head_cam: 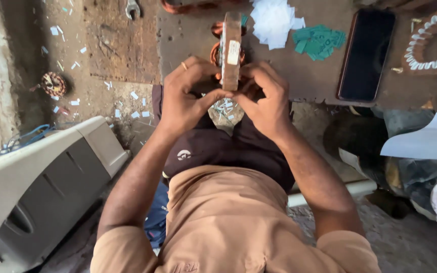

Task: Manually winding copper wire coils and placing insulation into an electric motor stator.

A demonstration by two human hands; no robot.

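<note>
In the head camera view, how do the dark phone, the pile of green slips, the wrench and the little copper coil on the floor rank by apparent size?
Largest to smallest:
1. dark phone
2. pile of green slips
3. copper coil and wrench: look alike, and the wrench is cut off by the frame edge, so unranked.

The person wears a tan short-sleeved shirt [228, 222] that fills the lower middle of the frame, its sleeves ending above the elbows. Below it — higher in the frame — are dark trousers [213, 146] with a small round white mark near the left thigh. A thin gold-coloured ring [184, 65] sits on a finger of the left hand [185, 98]. The right hand [266, 98] appears bare of rings, though its fingers are partly hidden.
</note>
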